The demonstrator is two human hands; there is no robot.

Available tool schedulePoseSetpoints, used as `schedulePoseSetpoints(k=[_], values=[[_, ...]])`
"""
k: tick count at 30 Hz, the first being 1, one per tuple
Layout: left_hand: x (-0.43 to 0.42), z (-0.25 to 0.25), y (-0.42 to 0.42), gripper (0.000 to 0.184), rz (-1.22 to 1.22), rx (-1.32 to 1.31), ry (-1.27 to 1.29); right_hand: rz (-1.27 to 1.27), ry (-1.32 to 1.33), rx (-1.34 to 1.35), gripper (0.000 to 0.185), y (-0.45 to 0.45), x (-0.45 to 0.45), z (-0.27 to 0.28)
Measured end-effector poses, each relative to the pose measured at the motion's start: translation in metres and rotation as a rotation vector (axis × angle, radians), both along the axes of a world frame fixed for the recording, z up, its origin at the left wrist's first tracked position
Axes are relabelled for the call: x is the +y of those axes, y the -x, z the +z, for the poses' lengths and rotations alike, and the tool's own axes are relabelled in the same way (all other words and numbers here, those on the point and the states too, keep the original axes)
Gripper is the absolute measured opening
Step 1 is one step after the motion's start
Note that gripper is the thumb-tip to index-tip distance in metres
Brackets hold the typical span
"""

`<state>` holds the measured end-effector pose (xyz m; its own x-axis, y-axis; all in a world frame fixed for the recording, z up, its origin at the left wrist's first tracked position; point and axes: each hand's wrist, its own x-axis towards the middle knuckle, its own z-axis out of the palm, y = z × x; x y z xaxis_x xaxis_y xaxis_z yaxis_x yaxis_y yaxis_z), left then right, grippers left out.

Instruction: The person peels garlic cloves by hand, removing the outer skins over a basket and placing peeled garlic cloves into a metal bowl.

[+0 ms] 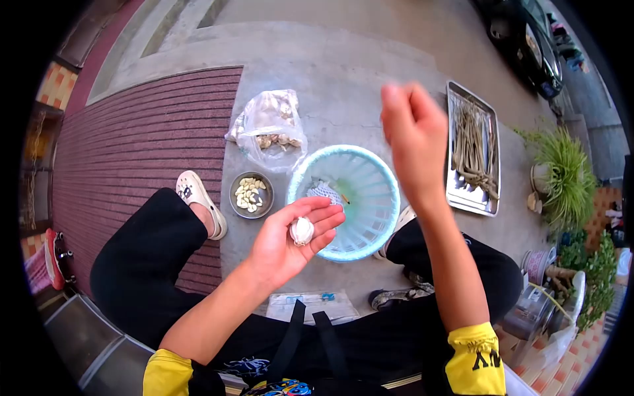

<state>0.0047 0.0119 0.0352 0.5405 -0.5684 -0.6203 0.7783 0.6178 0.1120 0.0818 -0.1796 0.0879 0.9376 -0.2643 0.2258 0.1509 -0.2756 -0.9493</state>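
Observation:
My left hand (272,245) is turned palm up over the near left rim of a pale blue slatted plastic basket (380,228). On its palm rests a whole white garlic bulb (302,231), the fingers stretched out beyond it. Raised above the basket's right side is my right hand (417,135), closed in a fist, slightly blurred, with nothing showing in it. A small metal bowl (233,196) of peeled garlic cloves (249,193) stands left of the basket. Behind the bowl lies a clear plastic bag (264,112) with garlic bulbs inside.
At the right, a metal tray (461,197) carries a bundle of dry brown stalks (472,145). A potted plant (561,171) stands farther right, and a black car (525,43) is at the far right. A ribbed maroon mat (142,138) covers the ground at left.

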Motion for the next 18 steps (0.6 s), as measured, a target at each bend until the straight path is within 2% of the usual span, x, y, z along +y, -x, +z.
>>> schedulePoseSetpoints(k=[3,4,5,7,9,10,12,14,15,16,17,18], values=[[-0.001,-0.012,-0.001,0.026,0.079,0.06,-0.072,-0.026,-0.251,-0.217,0.035,-0.022,-0.003,0.022],[-0.002,-0.012,-0.001,0.026,0.09,0.054,-0.083,-0.082,-0.183,-0.304,0.033,-0.013,-0.002,0.019],[-0.005,-0.012,-0.003,0.025,0.112,0.067,-0.098,-0.076,-0.263,-0.353,0.032,0.001,0.0,0.002],[-0.008,-0.012,-0.003,0.024,0.125,0.081,-0.085,-0.185,-0.081,-0.172,0.03,0.015,0.025,-0.022],[-0.011,-0.008,-0.004,0.022,0.133,0.024,-0.051,-0.071,0.166,-0.161,0.029,0.037,0.038,-0.02],[-0.013,-0.002,-0.006,0.021,0.146,0.024,-0.037,0.01,0.291,-0.259,0.027,0.047,0.04,-0.014],[-0.015,0.001,-0.007,0.019,0.151,0.015,-0.075,-0.008,0.332,-0.224,0.026,0.062,0.042,-0.009],[-0.014,-0.015,-0.006,0.015,0.191,-0.017,0.039,-0.018,0.371,-0.162,0.025,0.085,0.057,-0.012],[-0.015,-0.013,-0.007,0.013,0.21,-0.007,0.004,-0.002,0.381,-0.153,0.024,0.092,0.064,-0.013],[-0.012,-0.015,-0.007,0.012,0.195,-0.042,0.072,0.063,0.485,-0.243,0.023,0.1,0.069,-0.02],[-0.012,-0.02,-0.007,0.012,0.207,-0.037,0.071,0.114,0.46,-0.245,0.023,0.108,0.079,-0.023],[-0.011,-0.014,-0.008,0.02,0.21,-0.013,0.002,0.204,0.533,-0.217,0.023,0.122,0.078,-0.028]])
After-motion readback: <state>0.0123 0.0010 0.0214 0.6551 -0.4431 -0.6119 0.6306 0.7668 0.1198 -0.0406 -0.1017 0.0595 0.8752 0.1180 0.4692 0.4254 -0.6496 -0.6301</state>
